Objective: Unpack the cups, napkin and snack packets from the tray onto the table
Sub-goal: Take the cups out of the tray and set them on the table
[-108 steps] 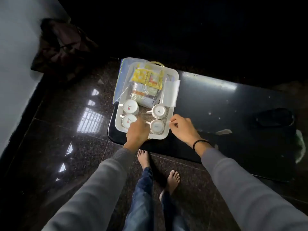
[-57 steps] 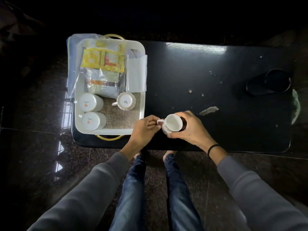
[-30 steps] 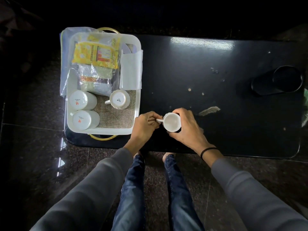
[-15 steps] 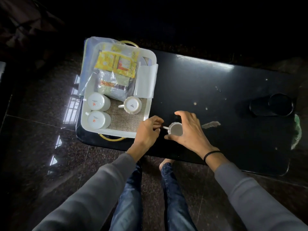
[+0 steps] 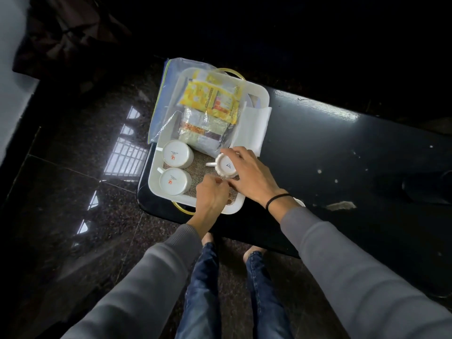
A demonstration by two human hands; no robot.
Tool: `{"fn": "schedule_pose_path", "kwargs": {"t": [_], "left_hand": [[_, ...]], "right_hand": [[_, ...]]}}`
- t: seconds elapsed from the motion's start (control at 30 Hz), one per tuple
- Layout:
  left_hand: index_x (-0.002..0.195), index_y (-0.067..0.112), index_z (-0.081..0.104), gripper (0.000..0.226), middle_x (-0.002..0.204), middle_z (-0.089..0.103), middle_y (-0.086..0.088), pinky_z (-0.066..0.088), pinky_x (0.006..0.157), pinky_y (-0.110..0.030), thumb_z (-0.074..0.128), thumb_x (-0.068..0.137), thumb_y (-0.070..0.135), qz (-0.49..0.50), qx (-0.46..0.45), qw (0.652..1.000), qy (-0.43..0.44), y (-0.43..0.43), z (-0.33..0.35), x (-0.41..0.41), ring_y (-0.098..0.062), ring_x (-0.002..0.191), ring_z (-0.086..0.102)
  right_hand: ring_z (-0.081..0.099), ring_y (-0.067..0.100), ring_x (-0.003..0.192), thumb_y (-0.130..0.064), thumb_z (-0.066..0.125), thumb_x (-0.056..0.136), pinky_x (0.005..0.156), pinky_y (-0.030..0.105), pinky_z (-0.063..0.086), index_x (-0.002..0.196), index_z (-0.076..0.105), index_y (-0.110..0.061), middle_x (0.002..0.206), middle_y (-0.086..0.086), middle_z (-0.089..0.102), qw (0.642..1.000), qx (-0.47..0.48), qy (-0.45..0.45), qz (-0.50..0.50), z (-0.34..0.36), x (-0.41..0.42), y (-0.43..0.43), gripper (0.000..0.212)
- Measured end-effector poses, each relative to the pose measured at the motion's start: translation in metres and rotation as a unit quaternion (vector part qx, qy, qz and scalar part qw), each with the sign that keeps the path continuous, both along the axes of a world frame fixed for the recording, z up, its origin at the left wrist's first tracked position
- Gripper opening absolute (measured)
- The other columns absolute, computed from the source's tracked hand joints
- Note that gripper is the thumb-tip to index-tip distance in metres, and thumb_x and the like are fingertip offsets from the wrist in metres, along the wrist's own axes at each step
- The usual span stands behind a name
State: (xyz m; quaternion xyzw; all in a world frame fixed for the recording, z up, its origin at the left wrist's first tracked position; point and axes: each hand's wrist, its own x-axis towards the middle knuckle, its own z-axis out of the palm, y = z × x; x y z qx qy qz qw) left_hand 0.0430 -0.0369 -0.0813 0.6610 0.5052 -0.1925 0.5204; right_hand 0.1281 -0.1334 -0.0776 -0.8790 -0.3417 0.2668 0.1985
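White tray on black table: right hand, fingers spread, cups an upturned cup; left hand fingers curled together beside it, grip unclear.

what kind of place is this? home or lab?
Probably a home living room: low black table, polished stone floor, bare feet, and a tea tray with cups.

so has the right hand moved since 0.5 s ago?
Yes. The right hand has gone left, off the table and over the tray, fingers now around the upturned cup.
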Motion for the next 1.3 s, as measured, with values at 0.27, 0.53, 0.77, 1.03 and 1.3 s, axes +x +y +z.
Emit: {"fn": "schedule_pose_path", "kwargs": {"t": [0.27, 0.53, 0.77, 1.03, 1.3], "left_hand": [[0.123, 0.004, 0.050, 0.037, 0.120, 0.066, -0.019, 0.060, 0.059, -0.027, 0.061, 0.090, 0.013, -0.013, -0.022, 0.999, 0.043, 0.012, 0.007, -0.002, -0.029, 0.096, 0.074], [0.143, 0.015, 0.044, 0.077, 0.132, 0.062, -0.002, 0.056, 0.098, -0.038, 0.086, 0.078, 0.015, -0.137, -0.080, 0.985, -0.067, -0.012, 0.048, 0.010, -0.012, 0.105, 0.066], [0.135, 0.019, 0.050, 0.081, 0.128, 0.068, 0.002, 0.056, 0.095, -0.027, 0.094, 0.067, 0.008, -0.199, -0.166, 0.948, -0.188, -0.079, 0.057, 0.033, -0.013, 0.114, 0.068], [0.122, 0.023, 0.059, 0.060, 0.106, 0.073, 0.010, 0.056, 0.080, -0.016, 0.088, 0.071, 0.038, -0.288, -0.092, 0.941, -0.149, -0.182, 0.043, 0.039, 0.001, 0.086, 0.072], [0.093, 0.009, 0.076, 0.013, 0.080, 0.079, -0.007, 0.064, 0.081, -0.040, 0.066, 0.086, 0.004, -0.267, -0.057, 0.958, -0.086, -0.249, 0.023, 0.031, -0.020, 0.078, 0.078]], "right_hand": [[0.052, 0.025, 0.114, -0.029, 0.079, 0.078, 0.080, 0.043, 0.054, 0.130, 0.048, -0.021, 0.121, 0.004, 0.058, 0.996, 0.030, 0.029, -0.081, -0.004, -0.004, -0.003, 0.061], [0.062, -0.002, 0.091, -0.051, 0.085, 0.066, 0.066, 0.007, 0.045, 0.127, 0.047, -0.039, 0.106, -0.016, 0.064, 0.945, 0.115, 0.173, -0.252, 0.038, 0.001, -0.079, 0.072], [0.071, 0.003, 0.088, -0.061, 0.078, 0.071, 0.076, 0.027, 0.055, 0.110, 0.054, -0.044, 0.103, -0.012, 0.074, 0.838, 0.190, 0.299, -0.416, 0.041, -0.010, -0.166, 0.049], [0.069, 0.017, 0.078, -0.054, 0.064, 0.081, 0.061, 0.035, 0.050, 0.101, 0.074, -0.033, 0.089, -0.003, 0.076, 0.707, 0.250, 0.360, -0.555, 0.021, -0.035, -0.257, 0.031], [0.070, 0.017, 0.096, -0.073, 0.051, 0.081, 0.067, 0.028, 0.054, 0.113, 0.060, -0.037, 0.114, -0.002, 0.068, 0.715, 0.158, 0.331, -0.595, -0.001, -0.052, -0.308, 0.049]]}}
